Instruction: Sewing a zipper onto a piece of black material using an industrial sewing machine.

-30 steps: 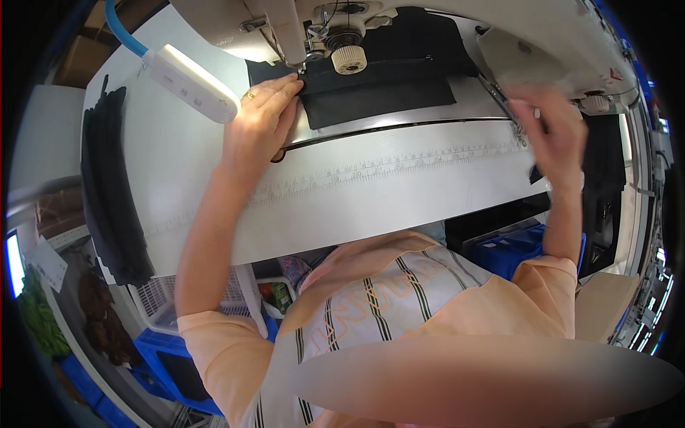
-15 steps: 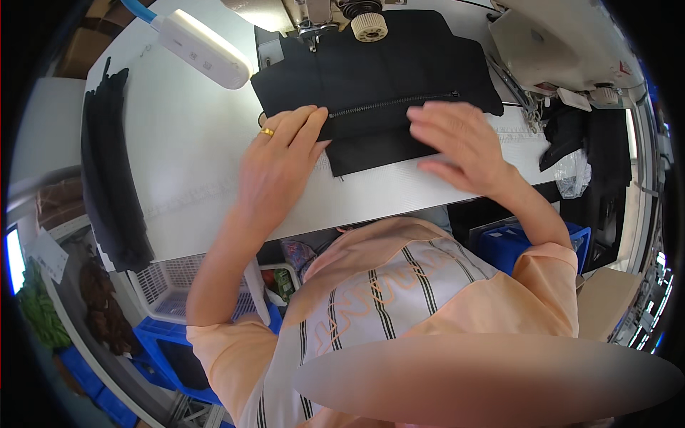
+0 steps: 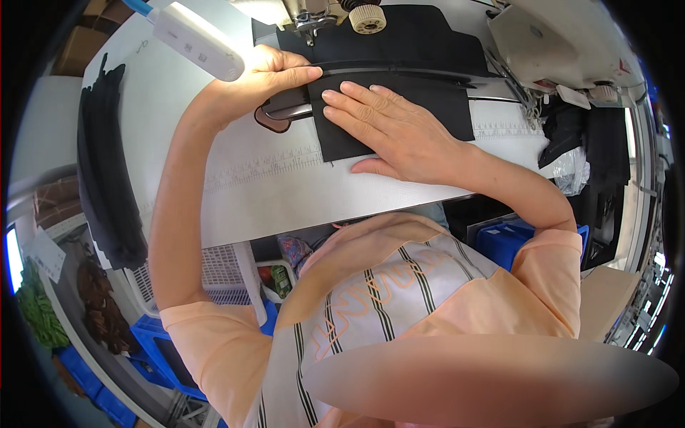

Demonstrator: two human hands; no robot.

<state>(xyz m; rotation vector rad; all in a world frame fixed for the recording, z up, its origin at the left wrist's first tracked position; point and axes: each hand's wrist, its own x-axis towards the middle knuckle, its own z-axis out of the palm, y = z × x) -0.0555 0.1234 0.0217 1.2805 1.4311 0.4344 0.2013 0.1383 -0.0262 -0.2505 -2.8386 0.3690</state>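
A black fabric piece (image 3: pixel 385 39) lies below the sewing machine's presser foot and needle area (image 3: pixel 310 32), with a long folded ridge across it and a lower flap (image 3: pixel 446 110) toward me. My left hand (image 3: pixel 264 78) is at the left end of the ridge, fingers bent and gripping the fabric, thumb or finger along the fold. My right hand (image 3: pixel 392 132) lies flat on the lower flap, fingers stretched out toward the left. A white lamp (image 3: pixel 196 41) on a blue flexible neck hangs just above my left hand, partly hiding the area behind it.
The white table (image 3: pixel 250 207) has a printed ruler. A bundle of black strips (image 3: pixel 107 171) lies at its left, metal tools (image 3: pixel 529 110) and more black fabric (image 3: pixel 560 135) at its right. Below are a white basket (image 3: pixel 225 264) and blue crates (image 3: pixel 499 239).
My right hand left the tools at the right and came down flat on the fabric. My left hand moved up-left. The zipper visible half a second ago is now hidden at the fold.
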